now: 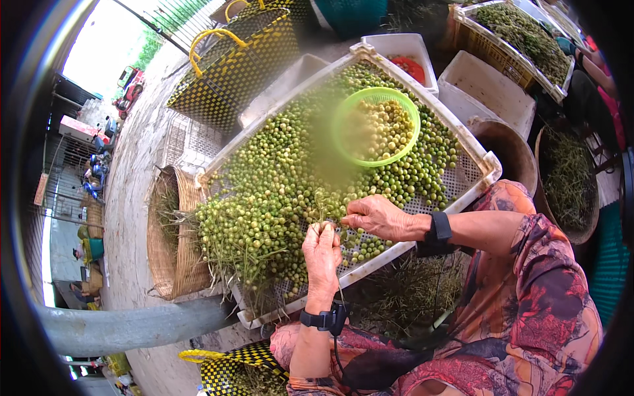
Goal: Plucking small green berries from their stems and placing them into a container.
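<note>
A white perforated plastic tray (465, 171) holds many small round green fruits (277, 148), with stemmed bunches (237, 237) heaped at its left. Over the tray's near part, my left hand (322, 252) pinches the thin stems of a small fruit sprig (323, 200) between thumb and fingers. Just right of it, my right hand (379, 216) has its fingers curled close to the sprig above the fruits; its fingertips are partly hidden, so its hold is unclear. A lime green plastic basket (416, 123) with paler, yellowish fruits sits on the tray's far part. A blurry smudge covers part of the view.
A wicker basket (190, 247) with stems stands against the tray's left side, near a grey metal pipe (133, 324). Yellow-black woven bags (237, 64) lie behind and below. White bins (488, 89) stand at the back right. Another person's arm (597, 72) is beside a far tray (564, 91).
</note>
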Tool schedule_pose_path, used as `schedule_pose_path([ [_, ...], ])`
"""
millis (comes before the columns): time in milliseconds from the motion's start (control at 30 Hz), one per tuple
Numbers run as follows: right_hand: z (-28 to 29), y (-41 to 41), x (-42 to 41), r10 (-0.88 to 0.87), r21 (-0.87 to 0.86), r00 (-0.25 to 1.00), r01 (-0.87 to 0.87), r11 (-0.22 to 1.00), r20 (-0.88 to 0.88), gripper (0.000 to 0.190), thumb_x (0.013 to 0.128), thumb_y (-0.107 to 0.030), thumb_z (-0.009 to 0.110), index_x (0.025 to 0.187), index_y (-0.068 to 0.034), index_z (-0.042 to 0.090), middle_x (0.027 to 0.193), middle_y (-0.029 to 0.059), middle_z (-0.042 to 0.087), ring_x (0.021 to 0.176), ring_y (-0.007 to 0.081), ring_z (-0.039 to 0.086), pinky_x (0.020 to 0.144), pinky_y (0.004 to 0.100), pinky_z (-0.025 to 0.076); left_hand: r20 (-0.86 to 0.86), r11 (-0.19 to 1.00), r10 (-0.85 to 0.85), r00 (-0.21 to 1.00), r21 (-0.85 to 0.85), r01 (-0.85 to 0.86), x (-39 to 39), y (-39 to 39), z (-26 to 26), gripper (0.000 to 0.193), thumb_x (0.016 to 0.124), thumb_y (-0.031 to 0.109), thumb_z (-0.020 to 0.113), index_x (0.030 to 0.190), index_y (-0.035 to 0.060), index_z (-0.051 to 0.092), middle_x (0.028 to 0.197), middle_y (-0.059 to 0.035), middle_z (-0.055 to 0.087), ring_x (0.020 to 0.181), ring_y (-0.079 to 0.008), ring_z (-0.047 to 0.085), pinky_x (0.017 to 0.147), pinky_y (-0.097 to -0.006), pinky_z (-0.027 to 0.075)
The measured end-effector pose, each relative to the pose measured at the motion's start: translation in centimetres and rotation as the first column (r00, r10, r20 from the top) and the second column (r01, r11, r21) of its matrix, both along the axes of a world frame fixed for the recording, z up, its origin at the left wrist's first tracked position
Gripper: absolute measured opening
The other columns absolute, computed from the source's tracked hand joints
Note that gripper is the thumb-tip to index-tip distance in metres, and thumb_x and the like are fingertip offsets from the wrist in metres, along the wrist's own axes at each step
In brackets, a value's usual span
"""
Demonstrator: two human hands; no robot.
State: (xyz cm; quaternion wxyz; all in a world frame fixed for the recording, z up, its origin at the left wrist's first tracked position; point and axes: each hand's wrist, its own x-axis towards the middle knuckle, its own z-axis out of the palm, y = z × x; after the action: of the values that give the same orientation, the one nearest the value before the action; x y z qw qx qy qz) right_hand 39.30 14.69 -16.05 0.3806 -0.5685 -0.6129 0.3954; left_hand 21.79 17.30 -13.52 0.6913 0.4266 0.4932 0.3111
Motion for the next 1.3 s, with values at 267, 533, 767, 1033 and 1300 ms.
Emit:
schedule_pose_path([
  [267, 0.1, 0.2, -0.3, -0.105, -0.278, 0.974, 0.045, 0.959, -0.202, 0.032, 0.087, -0.026, 0.065, 0.075, 0.003, 0.06, 0.062, 0.0134, 0.056, 0.059, 0.0202, 0.053, 0.056, 0.0402, 0.042, 0.065, 0.998, -0.025, 0.998, -0.061, 0.029, -0.1, -0.2, 0.1, 0.01, 0.097, 0.018, 0.055, 0.093, 0.0091, 0.054, 0.069, 0.0018, 0.052, 0.044, -0.0032, 0.035, 0.039, -0.0186, 0.026],
  [533, 0.8, 0.5, 0.2, -0.053, -0.157, 0.995, 0.04, 0.987, -0.084, 0.035, 0.089, -0.031, 0.063, 0.077, 0.002, 0.061, 0.066, 0.0166, 0.057, 0.061, 0.0294, 0.055, 0.059, 0.0432, 0.043, 0.153, 0.996, 0.058, 0.986, -0.068, -0.048, -0.1, 0.2, 0.4, 0.006, 0.094, 0.011, 0.058, 0.091, 0.0093, 0.053, 0.072, 0.001, 0.052, 0.045, -0.0033, 0.036, 0.04, -0.0183, 0.028],
  [767, 1.4, 0.3, 0.7, -0.015, 0.175, 1.0, 0.018, 0.984, -0.016, 0.035, 0.095, -0.034, 0.055, 0.093, 0.0, 0.06, 0.073, 0.0207, 0.06, 0.073, 0.0386, 0.061, 0.065, 0.0469, 0.046, 0.112, 0.998, 0.057, 0.992, -0.028, -0.054, -0.2, 0.4, 0.7, 0.005, 0.094, 0.011, 0.058, 0.091, 0.0098, 0.054, 0.07, 0.0021, 0.05, 0.045, -0.0029, 0.035, 0.04, -0.0179, 0.027],
  [1033, 1.2, -0.8, 0.3, 0.228, 0.211, 0.915, -0.308, 0.928, 0.332, 0.037, 0.091, -0.036, 0.061, 0.099, -0.002, 0.049, 0.069, 0.0212, 0.061, 0.067, 0.0412, 0.062, 0.054, 0.0475, 0.048, 0.179, 0.989, 0.031, 0.983, -0.149, -0.004, 0.2, 0.1, -0.3, 0.003, 0.093, 0.009, 0.057, 0.092, 0.0075, 0.055, 0.07, 0.002, 0.053, 0.043, -0.0029, 0.037, 0.038, -0.0177, 0.028],
  [1300, 1.2, -0.2, 0.9, 0.226, 0.13, 0.947, -0.26, 0.957, 0.227, 0.031, 0.087, -0.031, 0.065, 0.089, -0.001, 0.056, 0.07, 0.021, 0.06, 0.069, 0.04, 0.061, 0.058, 0.0462, 0.047, 0.191, 0.993, 0.042, 0.981, -0.112, -0.02, 0.1, 0.4, 0.3, 0.003, 0.092, 0.009, 0.059, 0.091, 0.0084, 0.057, 0.067, 0.0021, 0.051, 0.044, -0.0032, 0.036, 0.04, -0.0175, 0.028],
])
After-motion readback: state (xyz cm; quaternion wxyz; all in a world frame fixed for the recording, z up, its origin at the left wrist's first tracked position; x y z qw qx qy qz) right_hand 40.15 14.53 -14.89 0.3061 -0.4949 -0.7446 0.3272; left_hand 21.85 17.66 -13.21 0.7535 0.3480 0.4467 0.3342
